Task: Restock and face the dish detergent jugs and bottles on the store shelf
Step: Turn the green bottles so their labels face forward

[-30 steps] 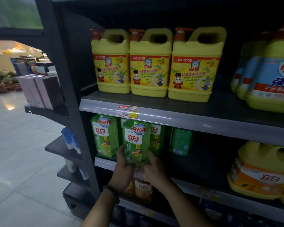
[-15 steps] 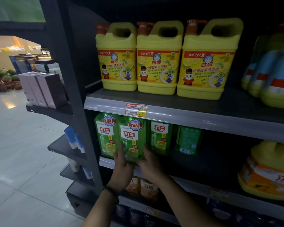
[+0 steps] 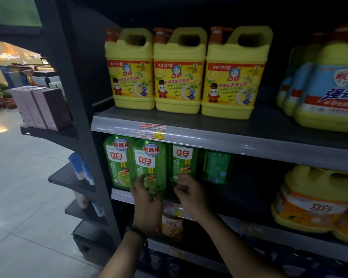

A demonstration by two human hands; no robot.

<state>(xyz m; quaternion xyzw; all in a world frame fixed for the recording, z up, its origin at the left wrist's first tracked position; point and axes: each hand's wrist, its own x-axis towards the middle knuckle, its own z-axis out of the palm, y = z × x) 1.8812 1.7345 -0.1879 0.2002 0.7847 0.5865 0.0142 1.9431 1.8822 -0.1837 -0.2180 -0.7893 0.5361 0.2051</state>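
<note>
Several green dish detergent bottles stand in a row on the middle shelf (image 3: 249, 146). My left hand (image 3: 147, 199) grips the lower part of the second green bottle (image 3: 150, 165), thumb on its left side. My right hand (image 3: 190, 194) is just off that bottle, its fingers loosely curled in front of the base of the third green bottle (image 3: 184, 161). The first green bottle (image 3: 117, 161) stands at the far left, and a fourth (image 3: 217, 167) sits further back with its back label showing. Three yellow detergent jugs (image 3: 178, 77) face forward on the upper shelf (image 3: 209, 125).
Blue-labelled yellow jugs (image 3: 329, 87) fill the upper shelf's right end. Orange-labelled jugs (image 3: 313, 199) stand at the right of the middle shelf. Small orange bottles (image 3: 172, 227) sit on the shelf below. A dark upright post (image 3: 76, 117) borders the bay, with side shelves and tiled aisle floor to its left.
The green bottle held in both hands went back onto the shelf into second place. My right hand has let go of it and shifted right toward the third bottle.
</note>
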